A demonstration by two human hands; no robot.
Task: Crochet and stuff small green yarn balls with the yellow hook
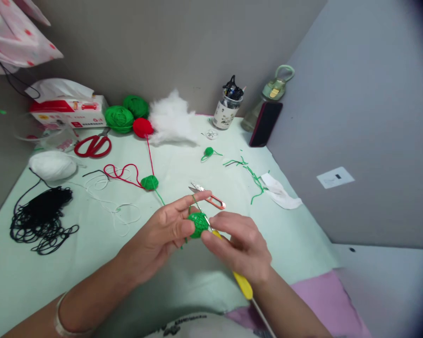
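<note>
Between thumb and fingers, my left hand [165, 225] pinches a small round green crochet piece [199, 225]. Green yarn [160, 197] loops over its raised index finger and leads back to a small green yarn ball [150, 182]. My right hand [241, 241] is closed round a crochet hook with a yellow grip [242, 284]. The hook's metal tip meets the top right of the green piece; whether it is inside a stitch I cannot tell. Just beyond my fingers lie thread snips with an orange handle [216, 202].
Black yarn [44, 218], a white yarn ball [52, 165] and red scissors [93, 145] lie at left. Along the back stand a tissue box [88, 111], white stuffing [172, 119], a pen jar [226, 112], a bottle [254, 115] and a phone [266, 124]. Green scraps [255, 178] lie right.
</note>
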